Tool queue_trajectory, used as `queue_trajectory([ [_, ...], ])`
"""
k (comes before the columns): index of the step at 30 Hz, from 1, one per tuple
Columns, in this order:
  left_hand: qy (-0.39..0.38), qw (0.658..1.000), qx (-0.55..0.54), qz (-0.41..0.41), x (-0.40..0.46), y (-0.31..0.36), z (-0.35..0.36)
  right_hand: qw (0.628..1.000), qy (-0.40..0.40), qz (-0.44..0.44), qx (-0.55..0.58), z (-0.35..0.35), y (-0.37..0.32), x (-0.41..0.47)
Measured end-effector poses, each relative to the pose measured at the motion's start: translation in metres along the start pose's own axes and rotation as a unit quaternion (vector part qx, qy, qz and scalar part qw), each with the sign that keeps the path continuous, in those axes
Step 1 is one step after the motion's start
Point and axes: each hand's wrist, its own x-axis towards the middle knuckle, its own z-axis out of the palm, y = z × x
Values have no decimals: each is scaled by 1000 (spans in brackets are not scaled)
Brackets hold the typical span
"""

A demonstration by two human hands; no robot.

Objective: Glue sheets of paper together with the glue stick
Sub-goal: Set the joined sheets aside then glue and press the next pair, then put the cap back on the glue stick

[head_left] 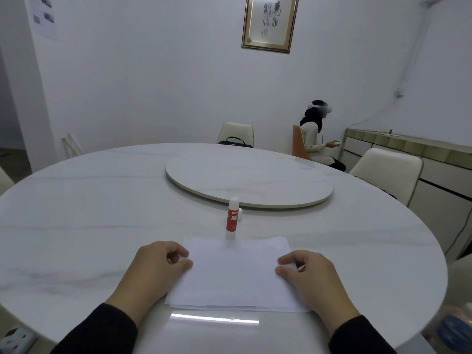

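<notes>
A small stack of white paper sheets (236,274) lies flat on the round white marble table (102,226) in front of me. My left hand (155,272) rests at the stack's left edge with thumb and fingers pinching it. At the right edge, my right hand (309,277) pinches the paper the same way. A red and white glue stick (232,217) stands upright, uncapped, just beyond the far edge of the paper. Its small white cap (240,215) sits right behind it.
A round lazy Susan (250,180) fills the table's middle, beyond the glue stick. Cream chairs stand at the far side (236,132) and right (388,169). A person (316,139) with a headset sits at the back right near a long sideboard (408,146).
</notes>
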Motion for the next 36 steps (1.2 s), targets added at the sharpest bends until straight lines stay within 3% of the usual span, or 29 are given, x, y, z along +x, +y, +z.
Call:
queue_trajectory([
  [7, -3, 1000, 3, 2, -1, 1, 0, 1000, 4, 5, 2, -1, 1, -1],
  [15, -17, 996, 84, 26, -1, 6, 3, 999, 15, -6, -44, -3, 1, -2],
  [19, -6, 994, 93, 53, 13, 20, -6, 997, 64, -23, 34, -29, -17, 5],
  [22, -10, 999, 32, 38, 47, 43, -3, 986, 63, -19, 153, -41, -47, 23],
  [27, -116, 987, -115, -9, 79, 67, 47, 959, 91, 35, 265, 14, -63, 58],
  [32, -50, 969, -241, 8, 78, 66, 61, 979, 33, 0, 200, 52, -46, 60],
  [34, -45, 920, -389, -15, 79, 66, 53, 972, -25, 15, 231, 55, -47, 61],
  [36, -79, 849, -522, -33, 80, 70, 42, 923, -110, 57, 363, 57, -53, 57],
])
